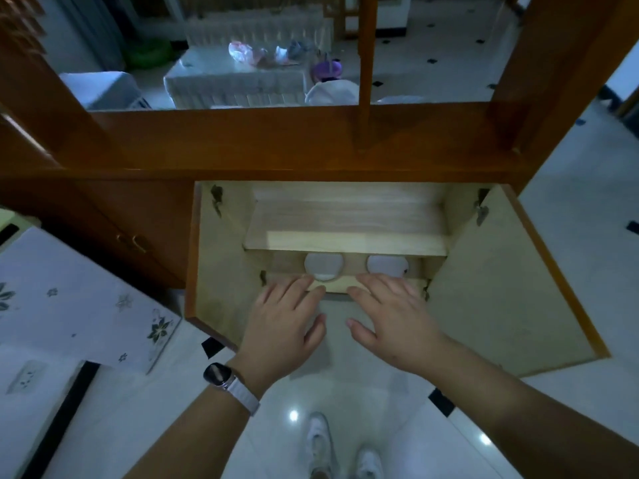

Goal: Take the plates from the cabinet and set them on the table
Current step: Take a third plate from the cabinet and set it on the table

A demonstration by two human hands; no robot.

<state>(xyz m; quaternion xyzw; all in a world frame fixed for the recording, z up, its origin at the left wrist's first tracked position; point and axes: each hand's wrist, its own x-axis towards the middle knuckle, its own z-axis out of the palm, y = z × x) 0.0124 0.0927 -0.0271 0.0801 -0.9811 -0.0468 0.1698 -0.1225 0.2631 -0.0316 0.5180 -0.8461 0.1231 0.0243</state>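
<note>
Down low, we face the open cabinet, both of its doors swung wide: the left door and the right door show their pale inner faces. Inside, a light wooden shelf spans the upper part, and beneath its front edge two white plates sit side by side on the bottom board, the left plate directly ahead of our left hand and the right plate ahead of our right. Only the near part of each plate shows under the shelf.

Our left hand reaches forward palm down, fingers spread flat and loose, fingertips at the cabinet's front lip just short of the left plate; it grips nothing. A watch with a pale strap sits on that wrist. Our right hand mirrors it, palm down, fingers splayed and empty, fingertips near the front lip below the right plate. Whether either hand touches the board we cannot tell.

To the left stands a table with a pale flowered cloth. Below, our white shoes rest on the glossy tiled floor.
</note>
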